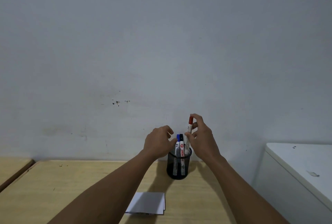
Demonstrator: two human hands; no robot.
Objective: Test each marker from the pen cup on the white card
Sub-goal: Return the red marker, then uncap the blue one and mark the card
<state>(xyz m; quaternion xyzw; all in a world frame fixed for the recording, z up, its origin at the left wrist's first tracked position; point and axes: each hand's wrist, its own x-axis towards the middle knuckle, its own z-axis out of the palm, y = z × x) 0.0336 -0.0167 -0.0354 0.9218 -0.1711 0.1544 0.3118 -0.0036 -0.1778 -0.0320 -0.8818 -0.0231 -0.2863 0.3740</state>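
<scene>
A black mesh pen cup (179, 167) stands near the back of the wooden table (75, 188), close to the wall. In it stand a blue-capped marker (177, 143) and a black-capped marker (181, 144). My right hand (201, 137) pinches a red-capped marker (190, 126), held upright with its lower end still inside the cup. To the left of the cup, my left hand (159, 142) hovers by the rim with fingers apart, holding nothing. The white card (146, 203) lies flat on the table nearer to me, partly covered by my left forearm.
A grey wall rises directly behind the table. A white cabinet or appliance (301, 170) stands at the right, beside the table's edge. A second wooden surface (12, 168) sits at the far left with a gap between.
</scene>
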